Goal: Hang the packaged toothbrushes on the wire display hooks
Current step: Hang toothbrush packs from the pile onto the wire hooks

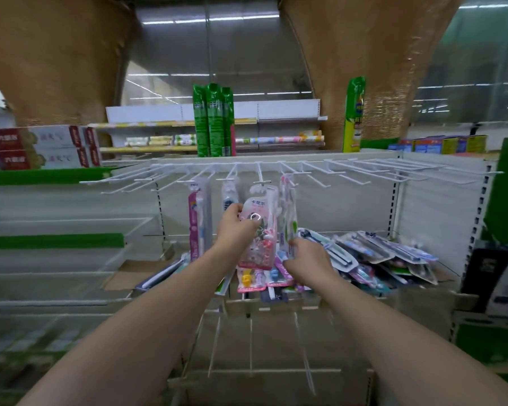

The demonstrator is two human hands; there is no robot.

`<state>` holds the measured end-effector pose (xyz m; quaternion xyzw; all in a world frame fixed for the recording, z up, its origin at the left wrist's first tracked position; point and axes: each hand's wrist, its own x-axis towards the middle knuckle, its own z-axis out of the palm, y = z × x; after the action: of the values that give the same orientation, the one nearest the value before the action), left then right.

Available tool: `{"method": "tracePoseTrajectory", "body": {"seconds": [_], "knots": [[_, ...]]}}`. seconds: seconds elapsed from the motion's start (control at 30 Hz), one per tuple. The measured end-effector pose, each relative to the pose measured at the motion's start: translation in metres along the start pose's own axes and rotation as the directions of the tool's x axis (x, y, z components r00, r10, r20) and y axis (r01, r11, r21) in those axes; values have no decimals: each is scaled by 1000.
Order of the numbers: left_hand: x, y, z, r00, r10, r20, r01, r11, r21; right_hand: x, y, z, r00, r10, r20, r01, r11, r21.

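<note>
**Pink toothbrush pack held up at the hooks**

The left hand point(235, 227) grips a pink toothbrush pack point(257, 230) by its left edge, holding it upright just below the row of white wire hooks point(261, 174). Whether its top is on a hook cannot be told. The right hand point(304, 259) pinches the bottom of a clear pack point(288, 212) hanging from the next hook to the right. More packs lie in a pile point(379, 256) on the shelf below.

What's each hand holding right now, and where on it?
Left hand grips the pink toothbrush pack at its left edge, upper half. Right hand pinches the bottom of a hanging pack.
</note>
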<state>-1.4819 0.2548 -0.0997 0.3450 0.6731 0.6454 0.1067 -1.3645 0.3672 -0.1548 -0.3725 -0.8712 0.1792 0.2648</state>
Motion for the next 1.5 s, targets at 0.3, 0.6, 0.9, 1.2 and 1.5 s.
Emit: {"method": "tracePoseTrajectory", "body": {"seconds": [0.3,0.6,0.9,1.2,1.5], "knots": [[23,-12,19,997,-40,-69,41,999,18,18,6,1,1000,-19,9,19,1000,-14],[66,-20,27,984,-101,-148,118,987,107,46,19,11,1000,-27,1,27,1000,-5],[80,-36,37,983,-115,-144,176,820,545,57,29,12,1000,-9,3,9,1000,20],[51,-56,33,986,-163,20,78,573,816,36,32,25,1000,7,20,-8,999,50],[18,-83,45,960,93,265,-280,383,880,10,45,26,993,86,77,-89,995,38]]}}
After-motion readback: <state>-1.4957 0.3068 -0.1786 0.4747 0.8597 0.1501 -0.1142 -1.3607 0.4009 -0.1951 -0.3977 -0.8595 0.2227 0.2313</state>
